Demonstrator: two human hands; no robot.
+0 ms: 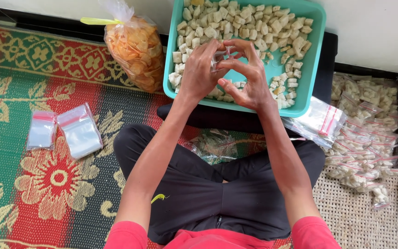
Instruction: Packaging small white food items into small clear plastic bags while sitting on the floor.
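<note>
Over a teal tray (313, 60) full of pale, cube-shaped snack pieces (236, 20), my two hands meet around a small clear plastic bag (221, 56). My left hand (200, 69) pinches the bag's left side. My right hand (249, 74) grips its right side, fingers curled. The bag's contents are hidden by my fingers. The tray rests on a dark low stand in front of my crossed legs in black trousers.
A big clear bag of orange chips (132, 46) stands left of the tray. Two stacks of empty zip bags (67, 130) lie on the patterned mat, another stack (321, 121) right of the tray. Several filled small bags (365, 138) pile up at right.
</note>
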